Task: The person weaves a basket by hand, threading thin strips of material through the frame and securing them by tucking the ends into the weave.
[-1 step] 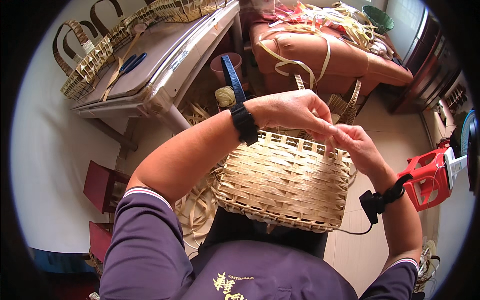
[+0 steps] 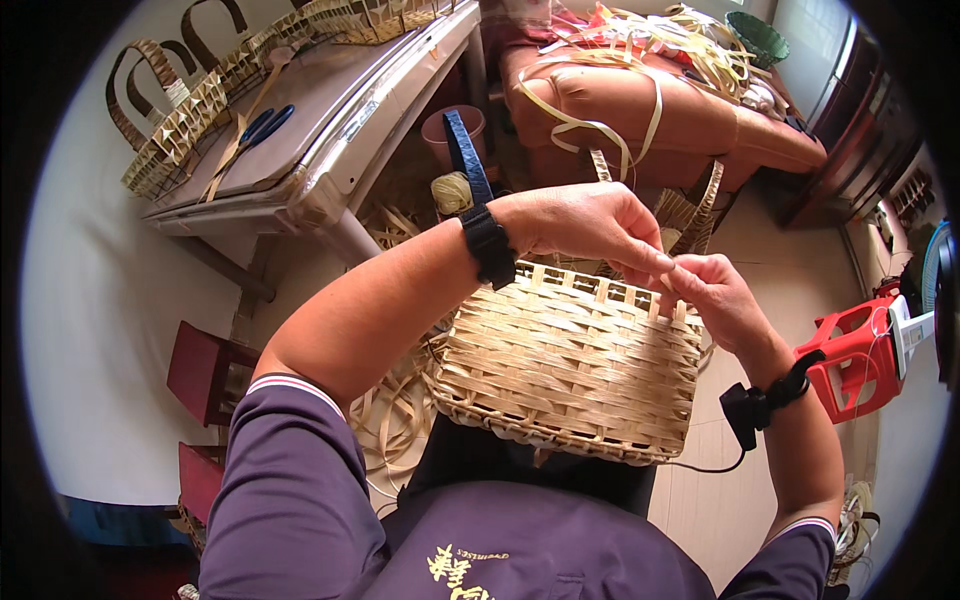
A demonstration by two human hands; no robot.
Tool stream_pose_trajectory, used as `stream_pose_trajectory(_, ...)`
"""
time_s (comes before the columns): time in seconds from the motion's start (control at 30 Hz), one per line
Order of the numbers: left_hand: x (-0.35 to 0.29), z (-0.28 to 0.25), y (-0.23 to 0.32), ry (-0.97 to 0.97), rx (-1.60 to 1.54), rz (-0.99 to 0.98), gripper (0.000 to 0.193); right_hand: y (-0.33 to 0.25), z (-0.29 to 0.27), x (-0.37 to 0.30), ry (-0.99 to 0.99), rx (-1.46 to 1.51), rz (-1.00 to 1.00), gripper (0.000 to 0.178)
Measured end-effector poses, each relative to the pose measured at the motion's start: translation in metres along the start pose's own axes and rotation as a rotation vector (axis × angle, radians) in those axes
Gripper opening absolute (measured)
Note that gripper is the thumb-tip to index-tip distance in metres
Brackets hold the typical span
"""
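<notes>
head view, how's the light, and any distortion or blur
Head view: bright light on the woven basket, shade near the right hand; head view: fisheye bending, dark corners; head view: no obvious blur, but detail between the fingertips is too small to tell.

The bare left hand (image 2: pixel 598 222) and bare right hand (image 2: pixel 716 296) meet at the fingertips by the far right corner of a rectangular tan woven-strip basket (image 2: pixel 570 365). Blue-handled scissors (image 2: pixel 265 128) lie toward the grey table's (image 2: pixel 325 85) near edge.

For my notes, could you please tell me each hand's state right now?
Left hand: pinched closed; anything held is unclear.
Right hand: pinched closed by the basket; anything held is unclear.
</notes>
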State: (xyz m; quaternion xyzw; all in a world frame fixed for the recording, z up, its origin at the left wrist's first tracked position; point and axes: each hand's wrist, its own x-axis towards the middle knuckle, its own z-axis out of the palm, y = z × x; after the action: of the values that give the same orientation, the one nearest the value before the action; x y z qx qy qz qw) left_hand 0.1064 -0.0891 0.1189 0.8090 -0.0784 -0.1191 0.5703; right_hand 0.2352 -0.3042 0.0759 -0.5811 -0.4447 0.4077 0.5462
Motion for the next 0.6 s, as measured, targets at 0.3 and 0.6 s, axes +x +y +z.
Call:
stream_pose_trajectory(0.3,0.026,-0.002,-0.025,-0.001,0.314,-0.119,0.039,0.014,-0.013,-0.025,0.253,-0.484,0.130,0.028)
stream_pose_trajectory(0.6,0.062,0.021,-0.061,-0.203,0.053,-0.297,0.043,0.017,-0.019,-0.023,0.310,-0.651,0.090,0.026)
